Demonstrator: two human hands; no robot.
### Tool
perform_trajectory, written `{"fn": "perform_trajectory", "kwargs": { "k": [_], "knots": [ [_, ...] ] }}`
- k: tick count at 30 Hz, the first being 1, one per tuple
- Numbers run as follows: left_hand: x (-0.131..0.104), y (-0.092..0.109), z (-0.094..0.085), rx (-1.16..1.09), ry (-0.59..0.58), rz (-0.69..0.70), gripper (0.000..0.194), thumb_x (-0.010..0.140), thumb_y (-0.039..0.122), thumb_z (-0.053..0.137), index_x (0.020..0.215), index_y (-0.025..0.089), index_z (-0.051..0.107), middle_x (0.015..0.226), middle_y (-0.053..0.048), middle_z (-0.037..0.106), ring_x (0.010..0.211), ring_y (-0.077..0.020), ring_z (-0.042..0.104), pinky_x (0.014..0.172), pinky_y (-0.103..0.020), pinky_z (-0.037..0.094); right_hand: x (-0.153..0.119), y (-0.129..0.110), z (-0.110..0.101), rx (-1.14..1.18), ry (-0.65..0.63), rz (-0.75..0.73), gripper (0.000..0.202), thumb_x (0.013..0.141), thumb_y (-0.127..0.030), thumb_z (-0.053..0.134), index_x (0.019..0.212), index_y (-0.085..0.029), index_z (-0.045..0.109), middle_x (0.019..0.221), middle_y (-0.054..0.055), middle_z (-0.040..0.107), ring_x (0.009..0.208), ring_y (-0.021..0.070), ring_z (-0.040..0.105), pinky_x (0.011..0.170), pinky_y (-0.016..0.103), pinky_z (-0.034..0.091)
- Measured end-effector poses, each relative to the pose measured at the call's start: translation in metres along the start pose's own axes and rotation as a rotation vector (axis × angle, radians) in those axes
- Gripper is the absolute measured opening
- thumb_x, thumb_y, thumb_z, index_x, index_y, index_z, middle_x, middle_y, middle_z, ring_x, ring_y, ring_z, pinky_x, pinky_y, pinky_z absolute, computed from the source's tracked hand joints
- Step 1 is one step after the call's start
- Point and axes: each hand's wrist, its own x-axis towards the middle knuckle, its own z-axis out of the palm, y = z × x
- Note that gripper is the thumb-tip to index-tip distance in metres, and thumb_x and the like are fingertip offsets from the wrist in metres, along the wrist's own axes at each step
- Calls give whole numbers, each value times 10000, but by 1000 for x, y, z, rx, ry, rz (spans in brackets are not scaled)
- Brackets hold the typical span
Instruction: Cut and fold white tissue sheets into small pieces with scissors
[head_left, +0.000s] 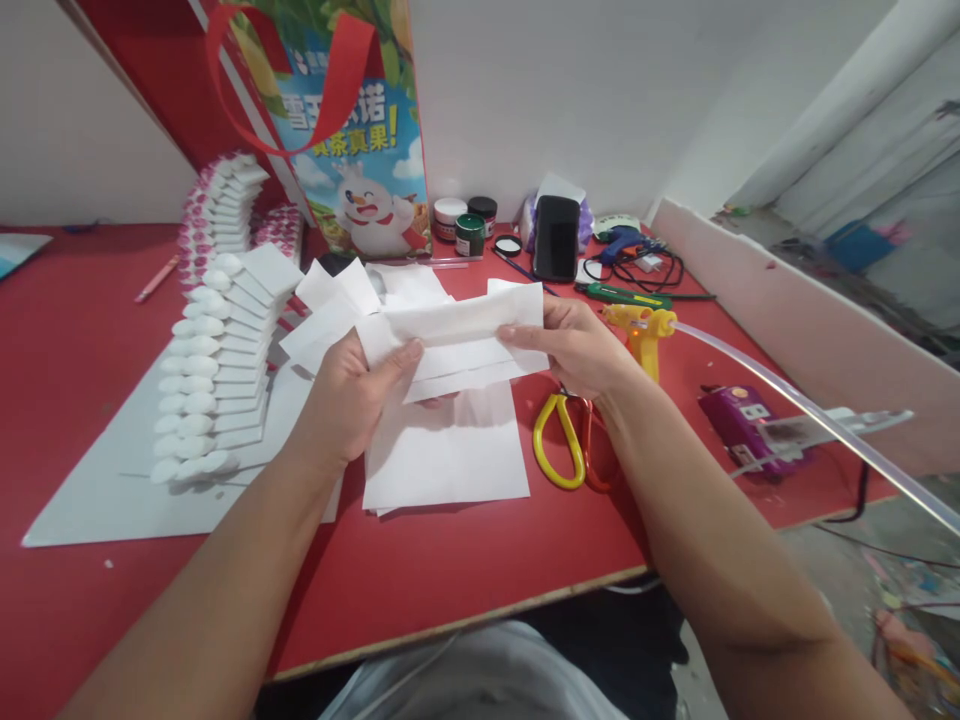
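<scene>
Between my two hands a folded sheet of white paper [465, 335] is stretched out above the table. My left hand [356, 390] pinches its left end, thumb on top. At the other end my right hand [581, 345] grips it the same way, with the fingers hidden behind. Below lies a small stack of white paper sheets [450, 460]. Scissors with yellow and orange handles [559, 445] rest under my right wrist. More loose white paper pieces [322, 325] lie just beyond my left hand.
A curved row of white spoon-shaped pieces [202, 400] stands on a white board [97, 490] at left. Behind are a gift bag [367, 180], paint jars [470, 235] and a phone [556, 238]. A yellow glue gun [645, 335] with a long glue stick and a purple box [750, 425] sit right.
</scene>
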Motion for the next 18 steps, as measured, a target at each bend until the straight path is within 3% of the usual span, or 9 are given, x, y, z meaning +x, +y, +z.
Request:
{"fn": "perform_trajectory", "kwargs": {
  "k": [4,12,18],
  "knots": [
    [-1,5,-1,6,-59,55,234,795,278,815,946,152,688,739,-29,741,501,-169,660,491,-302,588,-2,-4,-5,4,-68,-3,312,723,-327,860,966,-168,744,831,37,773,595,188,716,508,305,604],
    [-5,9,-5,-158,-220,69,108,760,160,810,865,146,821,783,-63,767,619,-203,726,641,-344,639,-5,-12,-13,155,-143,-62,129,704,-147,745,828,-115,730,580,-9,656,404,89,557,389,200,482],
    [-8,15,-7,-86,-328,101,128,762,105,730,784,165,841,716,-65,738,643,-197,721,675,-305,608,-7,-15,-12,211,-170,-75,89,671,-70,645,713,-101,717,446,-53,467,394,38,379,392,163,359]
  ]
}}
